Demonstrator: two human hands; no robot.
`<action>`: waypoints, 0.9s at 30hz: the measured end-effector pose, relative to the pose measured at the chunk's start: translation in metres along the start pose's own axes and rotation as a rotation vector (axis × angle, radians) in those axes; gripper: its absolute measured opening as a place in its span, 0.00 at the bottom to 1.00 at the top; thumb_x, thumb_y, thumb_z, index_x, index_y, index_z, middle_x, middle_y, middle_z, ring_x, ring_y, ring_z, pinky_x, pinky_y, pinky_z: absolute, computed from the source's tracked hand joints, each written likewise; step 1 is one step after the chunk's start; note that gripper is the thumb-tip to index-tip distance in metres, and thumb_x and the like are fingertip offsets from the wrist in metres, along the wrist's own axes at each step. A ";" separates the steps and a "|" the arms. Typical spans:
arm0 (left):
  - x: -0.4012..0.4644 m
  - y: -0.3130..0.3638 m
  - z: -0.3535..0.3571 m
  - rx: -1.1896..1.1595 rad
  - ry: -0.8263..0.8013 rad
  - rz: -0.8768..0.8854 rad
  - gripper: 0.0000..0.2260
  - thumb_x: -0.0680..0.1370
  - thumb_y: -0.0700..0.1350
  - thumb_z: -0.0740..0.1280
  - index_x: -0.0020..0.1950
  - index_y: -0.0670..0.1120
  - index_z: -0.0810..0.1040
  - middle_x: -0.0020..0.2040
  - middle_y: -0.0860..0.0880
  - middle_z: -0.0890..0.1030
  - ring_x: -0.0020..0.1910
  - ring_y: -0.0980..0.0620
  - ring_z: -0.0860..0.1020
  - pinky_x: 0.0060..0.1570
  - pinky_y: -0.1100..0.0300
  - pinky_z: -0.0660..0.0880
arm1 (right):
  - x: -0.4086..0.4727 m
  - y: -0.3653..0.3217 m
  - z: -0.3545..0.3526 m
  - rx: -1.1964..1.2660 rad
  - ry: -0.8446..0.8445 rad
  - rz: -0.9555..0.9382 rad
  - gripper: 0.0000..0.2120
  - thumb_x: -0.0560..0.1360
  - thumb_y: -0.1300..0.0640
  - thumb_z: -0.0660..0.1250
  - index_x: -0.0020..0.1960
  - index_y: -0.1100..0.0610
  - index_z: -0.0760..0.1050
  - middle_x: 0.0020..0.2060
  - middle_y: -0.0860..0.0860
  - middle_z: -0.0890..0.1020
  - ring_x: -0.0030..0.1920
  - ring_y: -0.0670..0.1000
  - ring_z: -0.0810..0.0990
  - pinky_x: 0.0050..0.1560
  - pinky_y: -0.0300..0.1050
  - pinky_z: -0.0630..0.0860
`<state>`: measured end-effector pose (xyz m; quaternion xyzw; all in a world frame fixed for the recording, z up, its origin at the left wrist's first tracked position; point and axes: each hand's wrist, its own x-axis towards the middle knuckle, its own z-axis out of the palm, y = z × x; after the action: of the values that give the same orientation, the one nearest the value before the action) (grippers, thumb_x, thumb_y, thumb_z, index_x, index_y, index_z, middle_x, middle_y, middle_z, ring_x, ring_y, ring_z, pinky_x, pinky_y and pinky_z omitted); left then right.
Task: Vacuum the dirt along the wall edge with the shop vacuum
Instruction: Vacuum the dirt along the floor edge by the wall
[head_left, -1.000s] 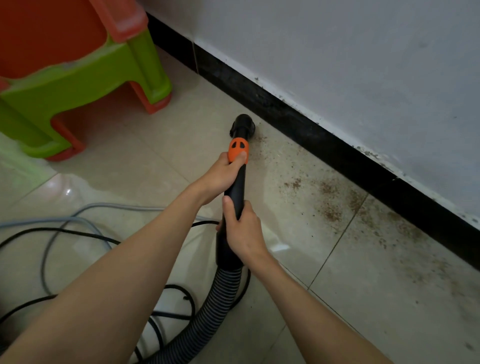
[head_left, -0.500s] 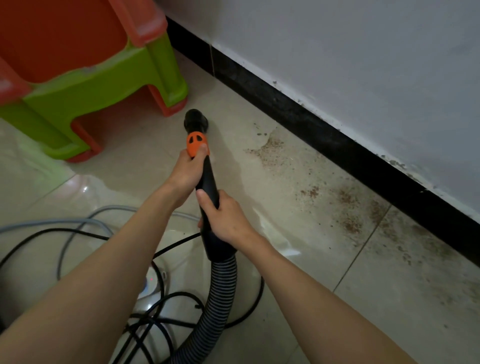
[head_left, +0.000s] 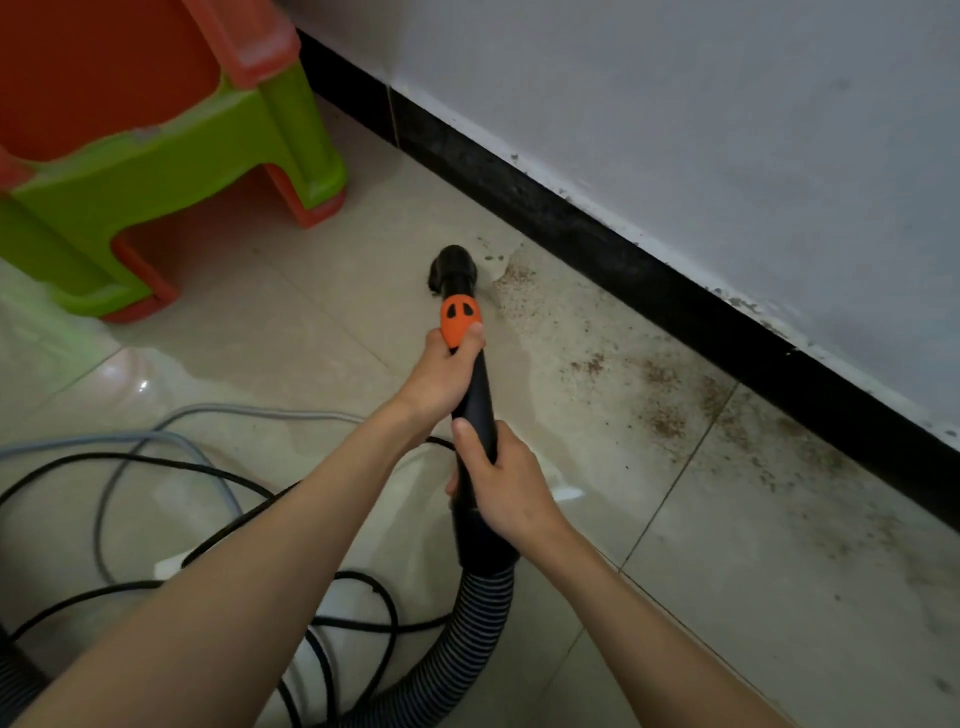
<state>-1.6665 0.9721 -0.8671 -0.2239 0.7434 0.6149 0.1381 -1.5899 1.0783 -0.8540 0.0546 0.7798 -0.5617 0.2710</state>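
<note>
The black wand (head_left: 475, 395) slants forward and down toward the floor, with an orange collar (head_left: 459, 315) near its front. Its black nozzle (head_left: 452, 270) sits on the floor tile, just left of the dirt's near edge. A ribbed grey-black hose (head_left: 467, 623) joins the wand's rear and curves down to the left. Brown dirt (head_left: 660, 400) lies scattered in patches along the black baseboard (head_left: 649, 270), stretching to the right.
</note>
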 end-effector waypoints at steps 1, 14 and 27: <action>-0.005 0.001 0.007 0.009 -0.025 0.001 0.21 0.80 0.57 0.55 0.63 0.41 0.66 0.50 0.43 0.76 0.46 0.47 0.76 0.46 0.54 0.74 | -0.005 0.002 -0.004 -0.002 0.015 0.000 0.12 0.80 0.44 0.58 0.46 0.52 0.69 0.32 0.50 0.82 0.32 0.46 0.81 0.35 0.36 0.76; -0.007 0.014 0.027 -0.032 -0.038 0.011 0.19 0.81 0.56 0.55 0.62 0.41 0.66 0.47 0.43 0.75 0.44 0.48 0.75 0.45 0.53 0.73 | -0.008 0.001 -0.022 -0.052 0.073 0.019 0.16 0.79 0.41 0.58 0.50 0.55 0.70 0.36 0.51 0.82 0.34 0.45 0.80 0.32 0.33 0.73; 0.053 0.032 0.030 -0.183 -0.029 -0.023 0.16 0.80 0.57 0.56 0.58 0.46 0.68 0.48 0.42 0.76 0.43 0.47 0.76 0.44 0.54 0.75 | 0.052 -0.020 -0.042 -0.217 0.089 -0.005 0.22 0.78 0.38 0.57 0.54 0.57 0.70 0.42 0.55 0.79 0.42 0.56 0.80 0.44 0.53 0.78</action>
<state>-1.7300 0.9974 -0.8712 -0.2354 0.6795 0.6817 0.1350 -1.6568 1.0981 -0.8532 0.0478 0.8475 -0.4715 0.2391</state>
